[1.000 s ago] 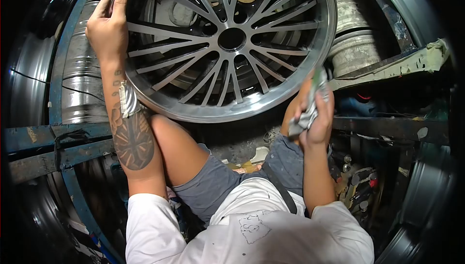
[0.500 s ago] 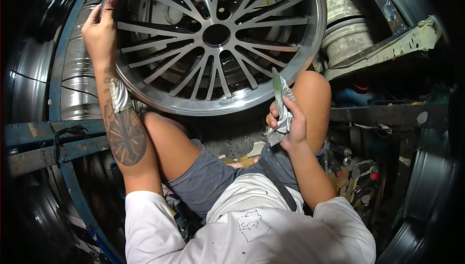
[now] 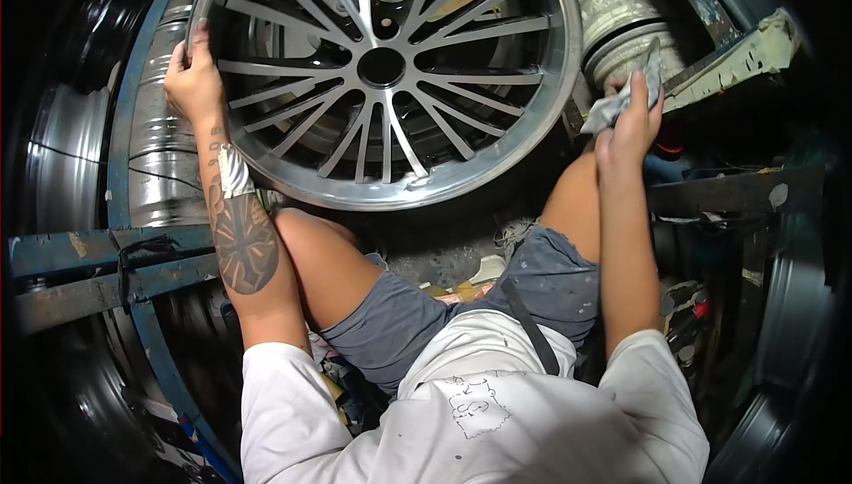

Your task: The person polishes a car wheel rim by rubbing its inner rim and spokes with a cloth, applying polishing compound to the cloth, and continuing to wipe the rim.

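Observation:
A large multi-spoke alloy wheel (image 3: 389, 193) with bright spoke faces and dark gaps fills the upper middle, tilted in front of my knees. My left hand (image 3: 193, 80) is closed around its left outer edge, thumb up. Off the wheel's right side, my right hand (image 3: 632, 125) grips a crumpled grey-white rag (image 3: 607, 115). A thin, pointed flat piece sticks up out of the rag; its kind I cannot make out. The right hand is apart from the wheel, in front of the stacked rims.
Dusty rims (image 3: 621, 5) are stacked at the upper right, and shiny rims (image 3: 164, 182) at the left. A blue metal frame (image 3: 67, 258) runs along the left. Masking paper (image 3: 737, 62) covers a ledge at right. Dark bars and clutter lie beside my right leg.
My right hand has moved up and to the right with the rag, from the wheel's lower right edge to beyond its side. My left hand still grips the wheel, which appears slightly further left.

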Tool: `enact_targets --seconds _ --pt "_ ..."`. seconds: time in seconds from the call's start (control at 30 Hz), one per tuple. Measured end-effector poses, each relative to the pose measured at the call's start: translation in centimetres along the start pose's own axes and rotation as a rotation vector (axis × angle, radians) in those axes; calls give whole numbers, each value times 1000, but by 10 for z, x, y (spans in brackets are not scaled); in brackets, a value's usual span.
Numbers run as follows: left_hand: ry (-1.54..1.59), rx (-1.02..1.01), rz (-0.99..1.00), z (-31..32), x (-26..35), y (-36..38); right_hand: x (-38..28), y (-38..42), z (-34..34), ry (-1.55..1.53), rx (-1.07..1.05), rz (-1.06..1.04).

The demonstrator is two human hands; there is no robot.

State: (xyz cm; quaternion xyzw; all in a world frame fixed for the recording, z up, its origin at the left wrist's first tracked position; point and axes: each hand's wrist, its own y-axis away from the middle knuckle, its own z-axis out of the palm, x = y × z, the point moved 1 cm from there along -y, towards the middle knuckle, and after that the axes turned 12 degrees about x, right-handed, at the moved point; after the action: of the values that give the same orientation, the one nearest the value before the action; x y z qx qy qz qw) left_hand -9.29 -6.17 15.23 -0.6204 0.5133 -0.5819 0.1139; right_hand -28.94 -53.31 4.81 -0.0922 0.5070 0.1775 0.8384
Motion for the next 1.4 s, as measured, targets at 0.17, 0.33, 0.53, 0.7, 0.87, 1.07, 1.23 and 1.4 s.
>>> enact_targets --seconds 0.17,0.33,0.53,0.7,0.87,1.07,1.23,1.4 --pt "-78 -44 39 -5 4 -5 47 -58 34 114 -178 17" --pt "-15 -62 120 -18 48 10 131 -92 8 194 -260 398" --pt "145 33 134 -17 64 21 139 -85 17 199 -18 577" --pt "376 18 -15 -25 81 35 138 -74 13 156 84 505" --pt "500 17 -4 -36 93 57 128 -75 5 57 200 482" --pt "629 50 -156 -61 78 83 129 -126 -7 120 216 397" --pt "556 -9 -382 -50 17 92 42 -61 43 230 282 -85" --pt "500 -122 -260 -41 -25 60 47 -66 41 -272 166 248"
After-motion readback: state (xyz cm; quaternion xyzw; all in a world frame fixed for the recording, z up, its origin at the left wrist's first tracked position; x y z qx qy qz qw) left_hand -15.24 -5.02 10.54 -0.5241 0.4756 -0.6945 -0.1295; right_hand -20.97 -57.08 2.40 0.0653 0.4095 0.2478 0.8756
